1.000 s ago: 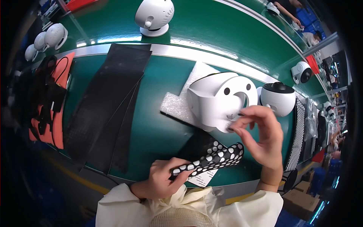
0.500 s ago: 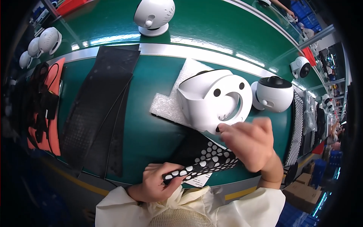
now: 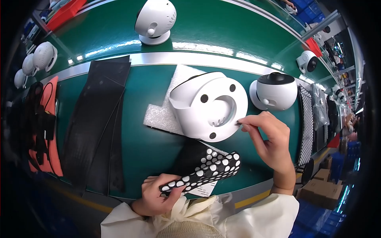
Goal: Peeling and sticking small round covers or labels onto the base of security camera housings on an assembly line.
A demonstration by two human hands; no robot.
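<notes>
A white round camera housing (image 3: 186, 119) lies tilted with its ring-shaped base facing me. Three dark round pads, among them a lower pad (image 3: 212, 135), sit on the ring. At the ring's right rim my right hand (image 3: 272, 137) pinches a tiny dark piece, likely another pad, between thumb and fingertips. My left hand (image 3: 160, 194) grips the near end of a folded black sheet of round grey-white stickers (image 3: 210, 168). Under the sheet a white printed paper (image 3: 203, 189) shows in part. White foam (image 3: 158, 117) lies beneath the housing.
Another white camera (image 3: 276, 91) stands right of the housing; one more (image 3: 156, 22) is on the green belt behind. Black flat sheets (image 3: 97, 119) lie at left, beside dark cables on an orange mat (image 3: 51, 142). Dotted sheets (image 3: 304, 127) lie along the right side.
My right hand has moved away from the ring's lower pad to its right rim, leaving that pad in plain sight. My left hand keeps hold of the sticker sheet. The whole view has shifted slightly.
</notes>
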